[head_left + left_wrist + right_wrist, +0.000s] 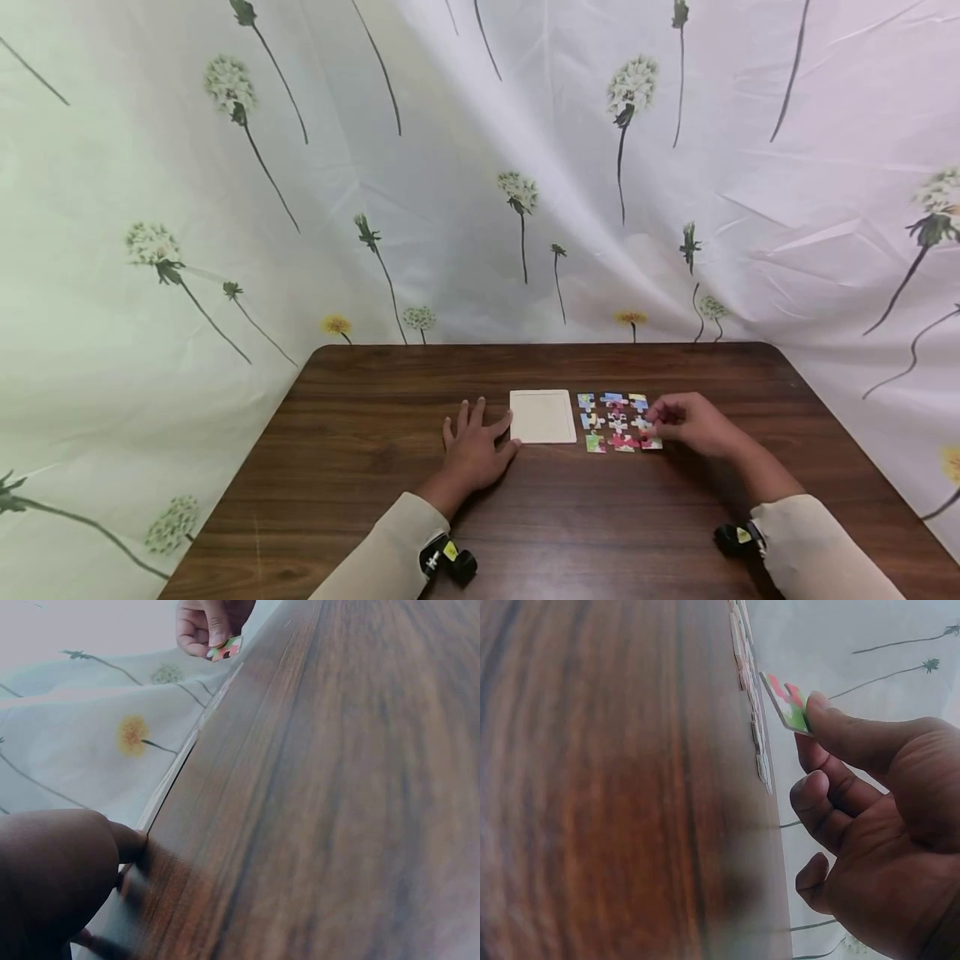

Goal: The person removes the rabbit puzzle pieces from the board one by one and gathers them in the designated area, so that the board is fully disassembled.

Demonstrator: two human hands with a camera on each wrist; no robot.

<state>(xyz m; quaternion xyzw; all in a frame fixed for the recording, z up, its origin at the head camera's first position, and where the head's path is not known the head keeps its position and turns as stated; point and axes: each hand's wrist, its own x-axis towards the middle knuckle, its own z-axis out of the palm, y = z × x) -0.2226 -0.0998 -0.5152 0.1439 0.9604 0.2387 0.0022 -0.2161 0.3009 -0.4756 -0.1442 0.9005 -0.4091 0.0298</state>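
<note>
My right hand (697, 427) pinches a puzzle piece (786, 701) with red, green and white print between thumb and forefinger. In the right wrist view the piece is tilted, held above the tabletop, and the other fingers are loosely curled. Several colourful puzzle pieces (617, 422) lie in spaced rows just left of this hand. Left of them lies a flat, pale square puzzle tray (543, 417) with a raised rim. My left hand (477, 450) rests on the table with fingers spread, thumb and forefinger at the tray's left edge.
A dark brown wood-grain table (360, 433) bears everything. Behind it hangs a white cloth (450, 250) printed with dandelions, close along the back edge. Each wrist carries a small black camera (459, 567) strapped over a light sleeve.
</note>
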